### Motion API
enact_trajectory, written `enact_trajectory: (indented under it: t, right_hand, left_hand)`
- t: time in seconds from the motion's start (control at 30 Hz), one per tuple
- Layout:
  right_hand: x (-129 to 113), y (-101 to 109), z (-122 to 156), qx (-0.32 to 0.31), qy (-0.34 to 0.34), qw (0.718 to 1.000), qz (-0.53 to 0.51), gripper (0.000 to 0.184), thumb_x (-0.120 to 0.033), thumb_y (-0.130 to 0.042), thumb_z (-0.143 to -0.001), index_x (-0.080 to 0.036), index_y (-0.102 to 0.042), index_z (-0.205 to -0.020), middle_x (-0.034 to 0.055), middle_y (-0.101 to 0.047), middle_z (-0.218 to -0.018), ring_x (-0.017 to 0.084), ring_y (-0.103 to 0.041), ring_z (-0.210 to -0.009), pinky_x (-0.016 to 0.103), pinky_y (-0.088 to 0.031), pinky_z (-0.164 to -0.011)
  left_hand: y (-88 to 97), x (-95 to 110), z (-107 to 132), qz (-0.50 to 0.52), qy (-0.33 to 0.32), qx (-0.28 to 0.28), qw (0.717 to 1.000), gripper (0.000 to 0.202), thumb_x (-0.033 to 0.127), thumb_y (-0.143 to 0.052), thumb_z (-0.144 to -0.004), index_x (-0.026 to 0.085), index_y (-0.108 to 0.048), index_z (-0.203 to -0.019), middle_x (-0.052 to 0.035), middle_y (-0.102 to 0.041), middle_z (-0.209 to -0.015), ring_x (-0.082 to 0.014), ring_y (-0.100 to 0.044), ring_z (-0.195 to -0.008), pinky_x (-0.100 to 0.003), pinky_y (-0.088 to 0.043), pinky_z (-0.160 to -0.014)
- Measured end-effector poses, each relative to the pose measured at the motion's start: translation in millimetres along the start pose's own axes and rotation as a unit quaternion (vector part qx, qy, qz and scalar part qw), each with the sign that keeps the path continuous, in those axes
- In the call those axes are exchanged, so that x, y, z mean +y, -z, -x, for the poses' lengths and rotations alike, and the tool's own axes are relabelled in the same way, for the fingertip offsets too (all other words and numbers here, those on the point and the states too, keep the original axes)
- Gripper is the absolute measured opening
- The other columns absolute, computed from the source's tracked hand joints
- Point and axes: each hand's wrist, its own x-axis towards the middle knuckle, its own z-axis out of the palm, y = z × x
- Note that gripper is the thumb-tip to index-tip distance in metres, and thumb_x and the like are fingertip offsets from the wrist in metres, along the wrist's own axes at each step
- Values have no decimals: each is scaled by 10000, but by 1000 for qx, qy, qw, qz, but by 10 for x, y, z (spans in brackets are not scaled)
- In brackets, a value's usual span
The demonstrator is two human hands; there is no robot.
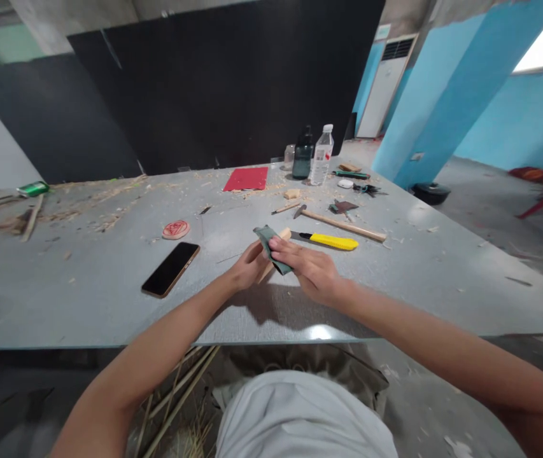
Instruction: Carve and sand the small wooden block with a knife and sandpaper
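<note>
Just above the table, my left hand [248, 266] is closed around a pale wooden piece [284, 235], whose end shows past the fingers. A folded grey-green sheet that looks like sandpaper [267, 240] lies across the wood. My right hand [312, 270] grips this sheet and presses it on the wood with its fingers. Most of the wooden piece is hidden by the sheet and both hands. Right beyond the hands lies a yellow utility knife [333, 242] with its blade towards the wood. Behind the knife rests a hammer [347, 225] with a wooden handle.
A phone [170, 270] and a round wooden disc with a red mark [176, 229] lie left on the grey table [109, 318]. Farther back are a red sheet [246, 179], a clear water bottle [322, 156], a dark bottle [303, 156] and scattered wood shavings.
</note>
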Motion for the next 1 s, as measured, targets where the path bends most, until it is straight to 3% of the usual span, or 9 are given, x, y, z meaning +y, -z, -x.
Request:
enact_trajectory:
  t: [0.17, 0.27, 0.5, 0.6, 0.77, 0.87, 1.0]
  right_hand:
    - [211, 55, -3, 5, -78, 997, 15, 454, -191, -402, -1121, -270, -541, -1546, 96, -618, -1548, 220, -573, -1446, 453, -512, -1211]
    - [290, 75, -1, 10, -86, 996, 7, 423, -186, -431, -1113, -266, -574, -1503, 99, -651, -1515, 216, -596, -1426, 444, -520, -1202]
    - [262, 96, -2, 17, -84, 996, 25, 435, -181, -565, -1069, -269, -594, -1494, 100, -728, -1411, 230, -676, -1338, 434, -576, -1140]
    - [234, 88, 17, 10, -83, 996, 26, 440, -145, -529, -1071, -269, -600, -1488, 105, -694, -1460, 231, -644, -1376, 445, -565, -1154]
    - [142, -11, 22, 32, -41, 999, 1, 565, -77, -432, -1081, -301, -482, -1598, 92, -611, -1554, 193, -571, -1445, 432, -515, -1205]
    - [182, -4, 16, 20, -23, 1000, 6, 587, -83, -380, -1091, -312, -442, -1628, 87, -582, -1581, 201, -562, -1454, 450, -508, -1210]
    - [291, 87, 26, 13, -45, 999, 28, 538, -131, -406, -1104, -309, -484, -1606, 94, -631, -1529, 223, -600, -1415, 456, -528, -1184]
  left_hand:
    - [-2, 14, -35, 9, 1, -26, 1000, 921, 949, -307, -890, 205, -646, -1313, -180, -700, -1293, -369, -678, -1159, -568, -560, -1006]
    - [3, 56, -53, 10, 3, -30, 999, 917, 955, -306, -883, 202, -657, -1271, -176, -718, -1202, -359, -692, -1057, -552, -579, -924]
    - [8, 169, -90, 3, -9, -44, 999, 890, 915, -447, -884, 180, -631, -1351, -183, -688, -1325, -374, -646, -1244, -588, -494, -1117]
    - [11, 198, -99, -4, -13, -42, 999, 857, 882, -477, -902, 176, -625, -1365, -187, -681, -1349, -374, -630, -1292, -593, -478, -1141]
    - [21, 221, -80, -16, -23, -35, 999, 797, 843, -434, -951, 180, -629, -1349, -194, -690, -1330, -388, -591, -1358, -598, -464, -1150]
    - [21, 224, -59, -29, -31, -27, 999, 796, 851, -401, -955, 192, -616, -1347, -187, -696, -1286, -384, -607, -1318, -587, -481, -1117]
    - [8, 200, -36, -66, -32, -33, 997, 928, 942, -329, -895, 152, -621, -1284, -181, -683, -1183, -353, -658, -1125, -543, -536, -997]
